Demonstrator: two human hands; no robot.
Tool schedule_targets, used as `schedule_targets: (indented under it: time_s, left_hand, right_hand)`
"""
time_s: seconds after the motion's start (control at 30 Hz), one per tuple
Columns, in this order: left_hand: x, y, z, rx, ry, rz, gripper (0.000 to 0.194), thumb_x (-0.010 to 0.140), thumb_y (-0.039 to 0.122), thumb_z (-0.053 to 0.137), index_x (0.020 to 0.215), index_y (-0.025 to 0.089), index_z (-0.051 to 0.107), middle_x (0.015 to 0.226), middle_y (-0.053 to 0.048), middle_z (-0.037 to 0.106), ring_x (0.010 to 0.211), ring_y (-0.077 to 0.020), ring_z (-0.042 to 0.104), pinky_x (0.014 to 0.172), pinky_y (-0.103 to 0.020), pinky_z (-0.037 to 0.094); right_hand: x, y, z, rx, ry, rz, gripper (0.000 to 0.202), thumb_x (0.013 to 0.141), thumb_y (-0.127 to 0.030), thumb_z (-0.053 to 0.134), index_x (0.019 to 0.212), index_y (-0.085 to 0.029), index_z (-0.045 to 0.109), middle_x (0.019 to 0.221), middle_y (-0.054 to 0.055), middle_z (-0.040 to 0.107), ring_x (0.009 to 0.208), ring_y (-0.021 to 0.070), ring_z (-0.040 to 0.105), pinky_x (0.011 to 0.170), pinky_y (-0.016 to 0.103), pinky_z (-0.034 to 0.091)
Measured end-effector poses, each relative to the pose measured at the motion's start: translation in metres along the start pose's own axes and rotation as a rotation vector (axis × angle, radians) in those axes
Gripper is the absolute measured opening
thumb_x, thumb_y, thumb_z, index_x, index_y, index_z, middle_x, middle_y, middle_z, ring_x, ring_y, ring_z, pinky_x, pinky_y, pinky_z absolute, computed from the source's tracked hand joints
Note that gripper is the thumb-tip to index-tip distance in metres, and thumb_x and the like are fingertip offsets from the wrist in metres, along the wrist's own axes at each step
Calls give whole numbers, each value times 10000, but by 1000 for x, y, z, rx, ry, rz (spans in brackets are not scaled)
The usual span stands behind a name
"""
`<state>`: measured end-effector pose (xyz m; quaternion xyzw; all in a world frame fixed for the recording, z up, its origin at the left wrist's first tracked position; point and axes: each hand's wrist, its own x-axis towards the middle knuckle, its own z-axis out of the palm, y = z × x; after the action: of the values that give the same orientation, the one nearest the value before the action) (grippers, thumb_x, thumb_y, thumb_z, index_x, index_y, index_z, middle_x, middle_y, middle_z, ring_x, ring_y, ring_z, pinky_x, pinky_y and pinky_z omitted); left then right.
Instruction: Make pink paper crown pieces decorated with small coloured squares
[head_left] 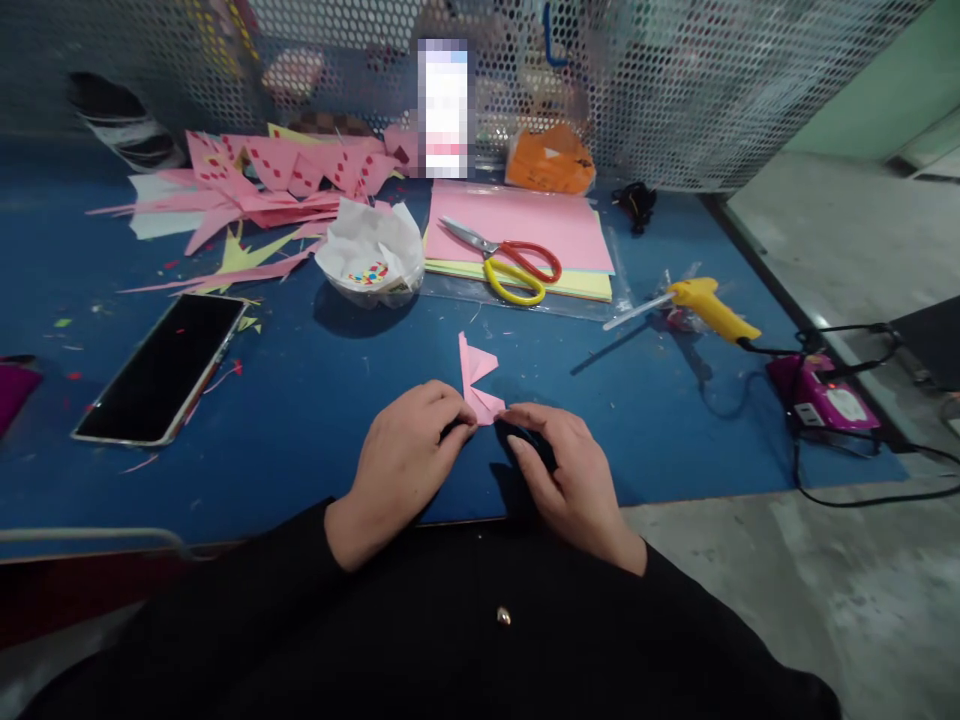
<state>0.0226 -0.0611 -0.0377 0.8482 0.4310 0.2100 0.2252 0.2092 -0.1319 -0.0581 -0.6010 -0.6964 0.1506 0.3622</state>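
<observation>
A small folded piece of pink paper (484,402) rests on the blue table near its front edge, with pointed flaps sticking out to the right. My left hand (411,455) pinches its lower left edge between thumb and fingers. At the paper's lower right corner, the fingertips of my right hand (566,465) touch or nearly touch it, thumb and index finger apart. Beyond the paper lie scissors (491,247) with one red and one yellow handle, on a stack of pink and yellow sheets (592,232).
A paper-lined bowl (369,285) holds small colored bits. Pink cut scraps (277,180) pile behind a phone (169,365) at left. A yellow glue gun (712,305) and purple power strip (825,393) with cords sit right. An orange packet (551,160) stands by the perforated panel (637,90).
</observation>
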Motion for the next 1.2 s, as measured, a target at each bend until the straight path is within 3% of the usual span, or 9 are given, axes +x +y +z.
schedule_targets:
  time_s: [0.13,0.27,0.4,0.6,0.8,0.9,1.03,1.13,1.2]
  left_hand:
    - [-4,-2,-11,-143,20,63,184,945,148,536,940,214,707,1045,-32,768,973,-193,713,840,-328,543]
    - [-8,-6,-27,-387,2,-131,114,890,192,617,903,242,718,990,-26,791,931,-207,737,874,-360,569]
    - [-10,-14,-37,-665,14,-325,90,846,171,624,815,227,688,852,-33,755,813,-195,720,748,-334,586]
    - [-12,-19,-45,-916,66,-405,144,759,98,546,733,210,632,701,-18,620,640,-142,585,535,-263,479]
    - [-10,-22,-43,-931,-39,-450,145,751,119,525,797,200,636,725,-34,665,629,-152,608,534,-283,487]
    - [-10,-22,-39,-678,148,-462,259,875,264,561,1109,199,651,1081,-87,727,733,-179,684,596,-323,546]
    - [-11,-8,-32,92,618,-67,363,901,324,695,1239,204,641,1230,-85,679,758,-161,673,679,-316,539]
    - [-10,6,-23,359,408,306,217,934,221,657,1144,170,674,1087,-68,741,898,-207,703,750,-313,532]
    - [-8,10,-17,462,329,426,163,956,183,608,1094,137,680,1037,-70,767,817,-210,708,655,-334,499]
  right_hand:
    - [4,3,-8,121,81,118,206,975,-262,553,1164,-236,629,1089,61,765,1045,220,705,930,421,541]
    - [22,8,-18,50,203,62,197,945,-219,571,1125,-246,646,1027,46,760,1014,222,708,920,419,542]
    - [41,9,-17,-67,145,-80,283,904,-112,547,1145,-227,641,1103,69,745,1059,227,691,928,426,540]
    - [49,2,-3,-167,19,-262,452,863,-94,600,1296,-221,577,1380,110,637,1325,266,553,1052,511,468]
    - [48,2,-8,-204,97,-361,222,960,-109,541,1030,-259,689,1122,14,769,1195,208,654,1119,496,388]
    - [43,0,-12,-267,111,-383,213,973,-95,533,991,-237,692,978,-4,792,921,157,725,1080,436,422]
    - [35,-5,-9,-511,159,-450,162,963,-103,567,1008,-198,692,975,22,788,783,155,674,967,384,455]
    - [29,-9,-2,-562,198,-514,134,957,-113,590,1023,-177,689,983,34,788,793,167,653,948,381,439]
    - [27,-12,3,-551,222,-524,137,951,-111,601,1044,-166,687,996,44,790,805,172,658,956,386,433]
